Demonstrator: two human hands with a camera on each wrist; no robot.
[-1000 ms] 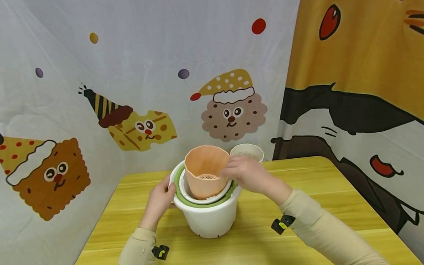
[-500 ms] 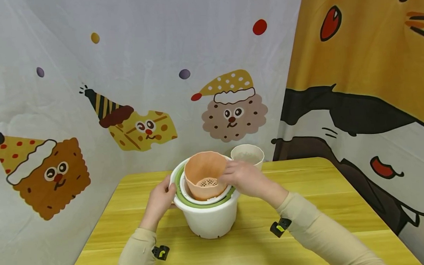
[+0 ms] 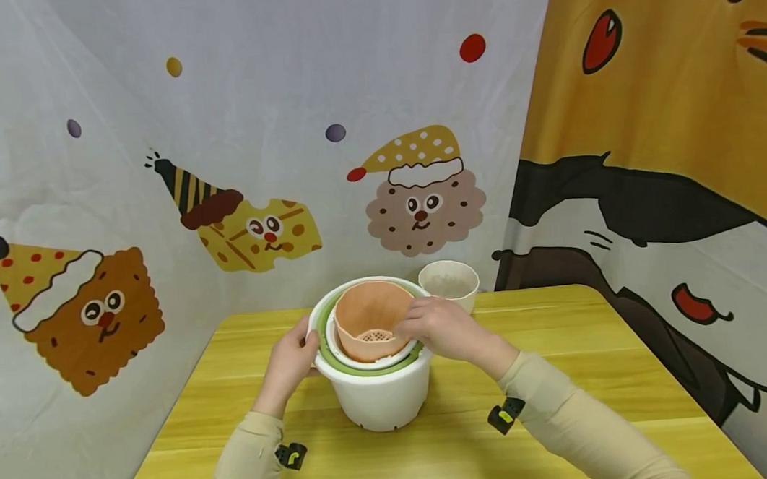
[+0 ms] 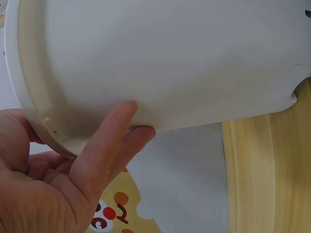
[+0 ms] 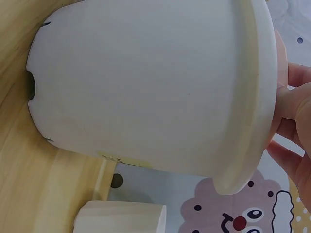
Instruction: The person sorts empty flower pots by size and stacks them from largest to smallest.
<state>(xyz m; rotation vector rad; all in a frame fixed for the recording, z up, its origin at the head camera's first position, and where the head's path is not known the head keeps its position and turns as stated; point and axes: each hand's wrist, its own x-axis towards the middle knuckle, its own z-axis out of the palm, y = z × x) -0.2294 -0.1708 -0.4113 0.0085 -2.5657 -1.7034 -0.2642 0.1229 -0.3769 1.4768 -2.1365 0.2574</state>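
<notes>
In the head view a big white flowerpot [image 3: 382, 400] stands upright on the table, with a green pot [image 3: 368, 371] and a smaller white pot [image 3: 332, 341] nested inside it. A peach flowerpot [image 3: 372, 305] with a perforated bottom sits innermost, its wavy rim slightly above the others. My left hand [image 3: 290, 361] holds the big pot's rim at the left; the left wrist view shows two fingers [image 4: 111, 133] against its outer wall. At the right, my right hand [image 3: 443, 329] pinches the peach pot's rim. The right wrist view shows that hand partly, behind the big pot's rim.
A small cream pot [image 3: 449, 279] with a wavy rim stands behind and right of the nested pots. The wooden table [image 3: 560, 375] ends at a cartoon-printed curtain [image 3: 254, 130] at the back.
The peach pot has sunk lower into the nested pots, and my right hand has come down with it. My left hand stays at the big pot's rim.
</notes>
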